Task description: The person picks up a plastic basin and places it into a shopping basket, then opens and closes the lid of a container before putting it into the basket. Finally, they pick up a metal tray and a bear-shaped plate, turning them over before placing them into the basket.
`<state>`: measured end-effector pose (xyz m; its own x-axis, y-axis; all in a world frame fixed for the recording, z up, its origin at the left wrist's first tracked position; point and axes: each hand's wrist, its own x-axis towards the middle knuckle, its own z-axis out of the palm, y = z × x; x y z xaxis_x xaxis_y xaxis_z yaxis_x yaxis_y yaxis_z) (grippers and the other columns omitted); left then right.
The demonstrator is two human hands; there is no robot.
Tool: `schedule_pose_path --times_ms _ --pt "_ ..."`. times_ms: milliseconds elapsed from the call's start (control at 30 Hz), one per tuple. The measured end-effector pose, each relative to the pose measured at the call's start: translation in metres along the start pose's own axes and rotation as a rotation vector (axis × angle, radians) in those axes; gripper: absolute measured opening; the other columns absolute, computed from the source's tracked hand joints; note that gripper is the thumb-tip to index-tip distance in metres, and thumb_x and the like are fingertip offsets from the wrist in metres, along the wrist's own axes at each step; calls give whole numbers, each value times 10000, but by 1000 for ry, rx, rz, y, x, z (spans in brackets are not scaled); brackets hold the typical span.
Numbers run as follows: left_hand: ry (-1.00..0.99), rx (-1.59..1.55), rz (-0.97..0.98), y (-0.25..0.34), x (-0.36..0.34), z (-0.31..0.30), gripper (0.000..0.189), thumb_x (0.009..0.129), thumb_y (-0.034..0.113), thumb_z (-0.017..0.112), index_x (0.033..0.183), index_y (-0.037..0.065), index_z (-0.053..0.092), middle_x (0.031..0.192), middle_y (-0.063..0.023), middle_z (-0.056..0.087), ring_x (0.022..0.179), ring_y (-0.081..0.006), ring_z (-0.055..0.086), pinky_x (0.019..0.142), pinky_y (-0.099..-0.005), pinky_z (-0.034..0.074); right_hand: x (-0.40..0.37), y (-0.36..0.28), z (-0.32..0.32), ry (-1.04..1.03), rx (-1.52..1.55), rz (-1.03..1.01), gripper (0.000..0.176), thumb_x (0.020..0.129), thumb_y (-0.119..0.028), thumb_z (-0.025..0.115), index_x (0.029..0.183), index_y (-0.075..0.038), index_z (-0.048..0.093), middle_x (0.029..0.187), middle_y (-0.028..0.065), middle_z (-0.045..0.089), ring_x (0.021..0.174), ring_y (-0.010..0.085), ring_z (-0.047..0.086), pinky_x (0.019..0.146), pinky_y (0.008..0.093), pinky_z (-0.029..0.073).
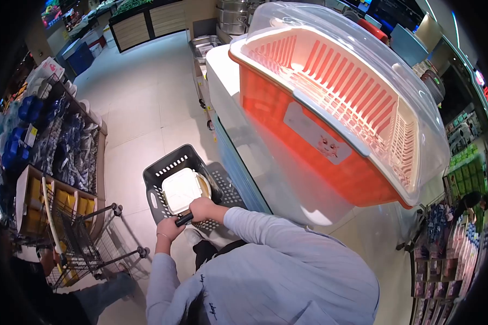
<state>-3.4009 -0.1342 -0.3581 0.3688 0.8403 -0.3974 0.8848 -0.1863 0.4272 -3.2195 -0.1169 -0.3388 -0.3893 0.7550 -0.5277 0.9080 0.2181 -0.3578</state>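
A dark grey shopping basket (153,181) with slotted sides hangs low in front of me, and a white lidded container (182,189) lies in it. My left hand (169,228) is wrapped round the basket's black handle (184,219). Close beside it, my right hand (201,209) is closed at the other end of the handle, over the container's near edge. A round, yellowish item beside the container is partly hidden.
To the right, an orange dish rack (309,127) with a clear lid stands on a white surface (222,70). At the left are a wire cart (87,244), shelves of packaged goods (73,157) and another person's leg (106,295). Metal pots (233,19) stand ahead.
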Motion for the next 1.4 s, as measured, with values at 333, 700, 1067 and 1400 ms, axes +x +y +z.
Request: schedule_pose_path --times_ms 333,700,1067,1400 --pt "-79 43 57 2 125 -20 318 652 376 608 773 82 633 738 -140 620 696 -290 607 672 -386 487 98 84 -41 -1 -41 -57 232 593 -288 580 709 -100 648 694 131 613 686 308 597 628 400 475" --pt "-170 60 154 -34 242 -43 334 659 363 602 797 61 636 749 -163 616 714 -303 602 679 -384 487 194 129 -60 48 20 -17 192 566 -234 591 676 -81 629 685 146 604 683 325 590 622 413 474" --pt "-185 62 185 -91 355 -90 303 645 345 588 780 79 643 721 -154 611 704 -306 594 672 -390 483 310 147 -100 33 40 21 197 589 -248 593 690 -84 639 709 139 610 694 312 595 648 397 478" --pt "-197 144 222 -128 434 -133 295 638 349 597 786 96 640 729 -127 614 703 -291 594 661 -380 485 381 151 -147 49 158 41 201 608 -193 588 726 -40 643 732 166 613 735 306 606 669 394 488"
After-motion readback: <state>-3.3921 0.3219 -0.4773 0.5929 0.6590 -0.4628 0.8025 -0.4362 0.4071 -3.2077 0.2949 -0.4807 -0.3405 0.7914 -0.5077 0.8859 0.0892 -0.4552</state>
